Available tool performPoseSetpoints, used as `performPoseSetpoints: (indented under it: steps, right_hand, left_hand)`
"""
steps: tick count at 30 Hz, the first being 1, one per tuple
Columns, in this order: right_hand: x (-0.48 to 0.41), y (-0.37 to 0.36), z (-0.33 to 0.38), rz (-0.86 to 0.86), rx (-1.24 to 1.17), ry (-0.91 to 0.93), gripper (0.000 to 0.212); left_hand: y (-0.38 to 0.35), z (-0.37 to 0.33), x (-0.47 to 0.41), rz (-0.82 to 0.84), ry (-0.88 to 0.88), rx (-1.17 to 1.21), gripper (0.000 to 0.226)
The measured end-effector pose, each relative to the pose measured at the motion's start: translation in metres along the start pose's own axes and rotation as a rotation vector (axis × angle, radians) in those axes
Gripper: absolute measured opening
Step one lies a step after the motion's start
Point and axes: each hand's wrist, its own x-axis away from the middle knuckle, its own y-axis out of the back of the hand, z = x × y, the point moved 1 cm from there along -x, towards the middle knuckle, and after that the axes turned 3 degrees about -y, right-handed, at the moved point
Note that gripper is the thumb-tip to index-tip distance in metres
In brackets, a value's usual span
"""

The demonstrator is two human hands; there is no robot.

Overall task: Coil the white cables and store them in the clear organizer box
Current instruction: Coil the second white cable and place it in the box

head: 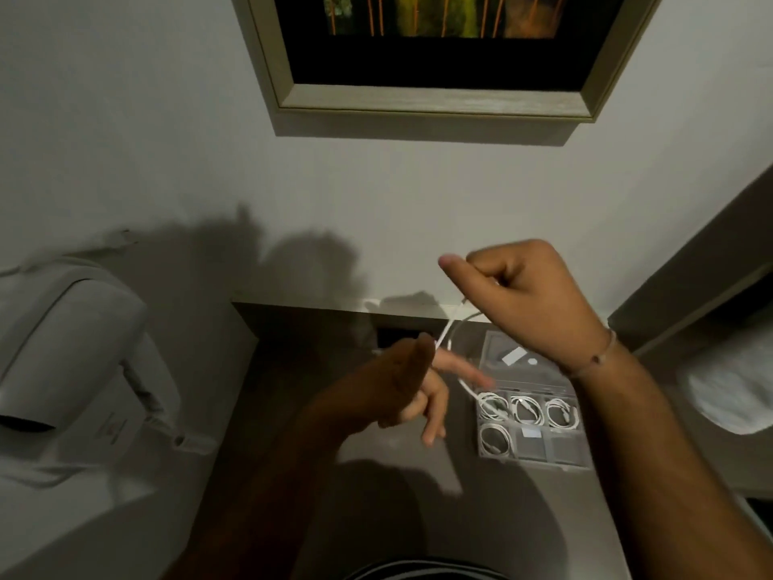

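Dim light falls on a pale wall [125, 140] with a framed picture [439, 77] hung high above a dark grey table [293, 412] pushed against it. From the head view, a white appliance [71, 362] stands off the table's left side, and something white and blurred [728, 391] lies at the far right.

On the table's right part sits the clear organizer box [531, 447], its lid [523, 362] folded back toward the wall. Four of its compartments each hold a coiled white cable: three along the farther row [529, 410] and one at the near left [493, 439]. The other two near compartments hold no cable.

Both hands are raised above the table with a loose white cable [445, 330] strung between them. The right hand [527, 299] is curled into a fist around the cable's upper part, thumb stretched out to the left. The left hand [410, 387] is lower and half open, fingers spread toward the box, the cable passing by its thumb; whether it pinches the cable I cannot tell. A stretch of cable trails down toward the box's far-left compartment.
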Motion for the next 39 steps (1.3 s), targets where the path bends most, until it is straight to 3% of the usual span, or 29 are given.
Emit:
performPoseSetpoints:
  steps: [2, 4, 7, 10, 12, 13, 15, 17, 19, 21, 23, 24, 26, 28, 30, 31, 32, 33, 34, 36, 39]
  right_hand:
    - [-0.014, -0.009, 0.001, -0.054, -0.053, -0.043, 0.061]
    - [-0.019, -0.026, -0.008, -0.037, -0.132, -0.165, 0.059]
    - [0.011, -0.069, -0.019, 0.039, -0.227, -0.448, 0.048]
    - [0.048, -0.114, -0.012, -0.082, 0.211, -0.615, 0.025]
    - [0.067, -0.113, -0.022, 0.075, -0.195, -0.486, 0.040]
    - [0.073, -0.099, -0.021, 0.176, -0.286, -0.447, 0.051]
    - [0.081, -0.071, -0.028, 0.275, -0.232, -0.421, 0.057]
    - [0.075, -0.059, -0.022, 0.438, -0.084, -0.295, 0.056]
    - [0.066, -0.041, -0.013, 0.512, 0.082, -0.151, 0.054]
    - [0.049, -0.012, -0.003, 0.407, 0.148, -0.069, 0.052]
    - [0.028, 0.005, 0.014, 0.283, 0.157, 0.002, 0.052]
    - [0.017, 0.009, 0.020, 0.228, 0.138, 0.028, 0.054]
    - [-0.002, 0.015, 0.022, 0.115, 0.095, 0.023, 0.058]
    - [-0.015, 0.011, 0.007, 0.014, 0.023, -0.063, 0.061]
    - [-0.016, -0.027, -0.003, 0.064, -0.065, -0.210, 0.056]
    - [-0.004, -0.055, -0.010, 0.129, -0.110, -0.395, 0.048]
    - [0.015, -0.080, -0.010, 0.083, -0.114, -0.593, 0.037]
    - [0.034, -0.094, -0.015, -0.005, -0.062, -0.627, 0.031]
    - [0.056, -0.104, -0.024, 0.075, -0.051, -0.503, 0.046]
    - [0.074, -0.103, -0.023, 0.198, -0.163, -0.479, 0.057]
    - [0.084, -0.083, -0.017, 0.308, -0.177, -0.370, 0.057]
  left_hand:
    - [-0.009, -0.009, 0.003, 0.225, -0.053, 0.114, 0.092]
    - [-0.016, -0.021, 0.000, 0.259, -0.106, 0.215, 0.059]
    - [-0.009, -0.035, -0.004, 0.025, -0.196, 0.415, 0.045]
    - [0.003, -0.036, -0.002, -0.244, -0.259, 0.498, 0.047]
    - [0.004, -0.029, -0.002, -0.344, -0.282, 0.427, 0.055]
    - [0.003, -0.024, -0.004, -0.398, -0.286, 0.366, 0.058]
    - [0.004, -0.016, -0.007, -0.505, -0.275, 0.208, 0.057]
    - [0.010, -0.013, -0.010, -0.568, -0.221, 0.003, 0.055]
    - [0.012, -0.014, -0.011, -0.583, -0.140, -0.048, 0.051]
    - [0.005, -0.018, -0.011, -0.537, -0.087, 0.013, 0.048]
    - [-0.002, -0.018, -0.008, -0.382, -0.074, 0.005, 0.042]
    - [-0.008, -0.018, -0.006, -0.224, -0.093, 0.042, 0.051]
    - [-0.015, -0.021, -0.004, 0.064, -0.112, 0.159, 0.105]
    - [-0.014, -0.024, -0.004, 0.164, -0.154, 0.230, 0.112]
    - [-0.008, -0.027, -0.004, 0.090, -0.190, 0.272, 0.095]
    - [-0.005, -0.030, -0.004, 0.038, -0.220, 0.300, 0.081]
    - [-0.002, -0.032, -0.005, 0.012, -0.264, 0.367, 0.066]
    - [0.000, -0.035, -0.005, 0.000, -0.312, 0.473, 0.055]
    - [0.003, -0.037, -0.005, -0.031, -0.359, 0.590, 0.051]
    - [0.009, -0.033, -0.006, -0.171, -0.436, 0.676, 0.053]
    - [0.016, -0.019, -0.007, -0.455, -0.362, 0.388, 0.057]
